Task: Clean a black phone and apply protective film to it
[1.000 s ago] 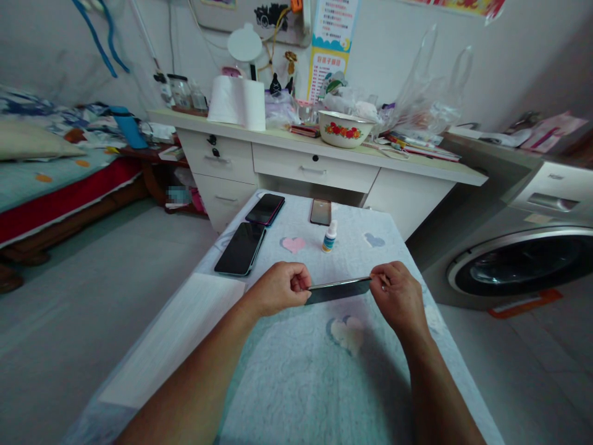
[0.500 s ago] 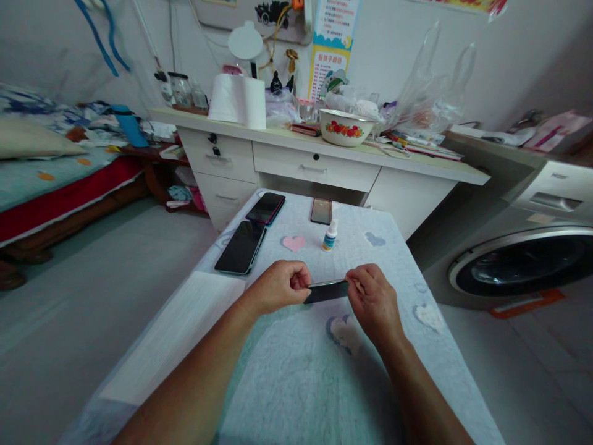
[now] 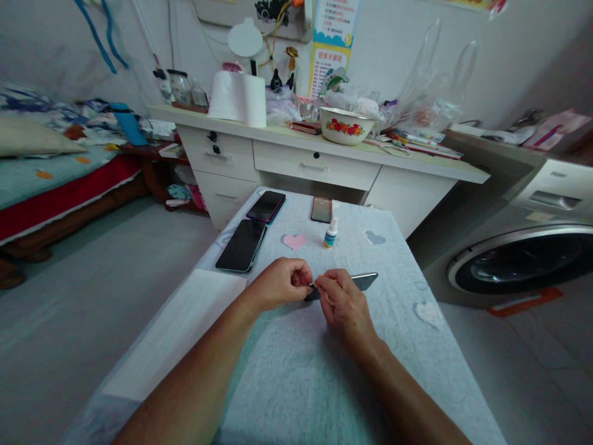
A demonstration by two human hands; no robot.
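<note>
A thin dark phone [image 3: 365, 281] stands tilted on its long side, edge up, over the cloth-covered table. My left hand [image 3: 283, 285] is closed on its left end, thumb and fingers pinched together. My right hand [image 3: 345, 306] is closed in a pinch at the phone's upper edge, its fingertips close beside my left thumb. Whatever those fingertips hold is too small to make out. Part of the phone is hidden behind my right hand. Beyond my hands, a small white spray bottle [image 3: 330, 233] with a blue and yellow label stands upright.
Two dark phones, a nearer one [image 3: 241, 245] and a farther one [image 3: 266, 206], lie at the table's left. Another phone [image 3: 321, 209] lies near its far edge. White paper [image 3: 180, 334] covers the left side. A desk [image 3: 296, 133] and a washing machine [image 3: 532, 228] stand beyond.
My right hand has left the phone's right end and slid left along its edge to my left fingers. The phone's right end now shows. My left hand keeps its place.
</note>
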